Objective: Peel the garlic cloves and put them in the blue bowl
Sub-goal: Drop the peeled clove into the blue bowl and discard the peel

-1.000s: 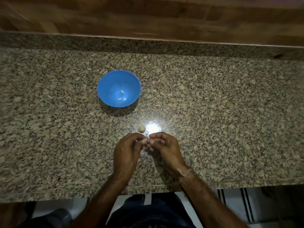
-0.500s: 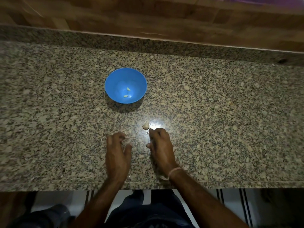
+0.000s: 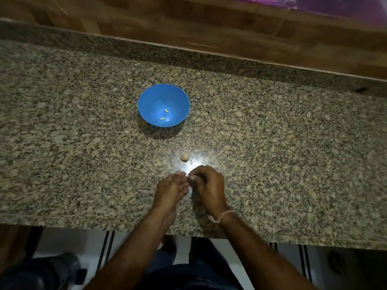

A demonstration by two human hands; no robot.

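Observation:
The blue bowl [image 3: 149,101] stands on the granite counter with two peeled garlic cloves [image 3: 166,110] in its bottom. A small unpeeled garlic piece [image 3: 184,157] lies on the counter between the bowl and my hands, beside a bright glare spot. My right hand [image 3: 208,186] is curled and pinches a small pale garlic clove [image 3: 191,178] at its fingertips; the clove is mostly hidden. My left hand [image 3: 170,190] reaches in from the left, its fingertips meeting the right hand's at that clove.
The speckled granite counter [image 3: 293,164] runs the full width, with a raised granite lip and a wooden wall behind. Its front edge [image 3: 83,218] is just below my wrists. A purple sheet [image 3: 314,5] shows at the top right.
My hands were together, then the left hand moved away to the left and rested on the counter. It has now come back to the right hand's fingertips. The view has shifted.

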